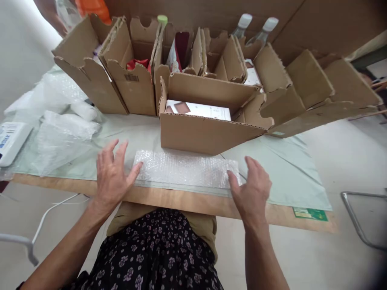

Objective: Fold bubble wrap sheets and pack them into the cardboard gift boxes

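A flat strip of bubble wrap (184,169) lies along the front of the table, in front of an open cardboard box. My left hand (113,173) is at its left end, fingers spread and the thumb over the corner. At the right end hovers my right hand (250,185), also with fingers apart and the thumb near the strip's edge; I cannot tell whether either thumb touches it. Behind the strip, the cardboard box (208,135) holds a white printed carton (199,110).
A row of open cardboard boxes (140,90) stands along the back, some holding packets. Loose bubble wrap (65,133) is piled at the left beside a white box-shaped item (13,141). Two clear bottles (263,34) rise behind the boxes. A green card (310,213) lies at the front right edge.
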The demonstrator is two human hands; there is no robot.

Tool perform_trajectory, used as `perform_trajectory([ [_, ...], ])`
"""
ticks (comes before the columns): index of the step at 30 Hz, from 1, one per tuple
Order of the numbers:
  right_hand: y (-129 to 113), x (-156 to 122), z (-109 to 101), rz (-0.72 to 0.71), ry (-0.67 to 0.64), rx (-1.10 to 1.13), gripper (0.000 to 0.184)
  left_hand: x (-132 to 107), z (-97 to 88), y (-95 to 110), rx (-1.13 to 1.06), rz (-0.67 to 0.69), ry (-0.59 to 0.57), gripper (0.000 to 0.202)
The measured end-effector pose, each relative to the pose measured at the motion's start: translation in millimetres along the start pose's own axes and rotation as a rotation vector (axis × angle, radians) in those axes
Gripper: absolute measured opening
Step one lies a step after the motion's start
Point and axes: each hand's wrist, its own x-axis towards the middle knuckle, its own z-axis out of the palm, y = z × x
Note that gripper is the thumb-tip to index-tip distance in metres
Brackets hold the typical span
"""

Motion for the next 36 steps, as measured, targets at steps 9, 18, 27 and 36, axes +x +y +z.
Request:
perform_trajectory([
  [9,-74,-10,46,-0.442,-0.564,0.099,0.065,-16,59.4,24,-0.051,0.460,-0.438,0.067],
  [18,9,-42,-7,-0.011,-0.199,-0.105,0.060,-10,37.9,35,-0.199,0.503,-0.321,0.070],
  [27,-6,-26,20,-0.313,-0.433,0.059,0.049,-8,50.5,5,-0.035,0.564,-0.495,0.057],
  [36,56,-11,8,0.144,-0.151,-0.023,0.048,-9,40.6,-15,0.008,0.022,-0.144,0.042],
])
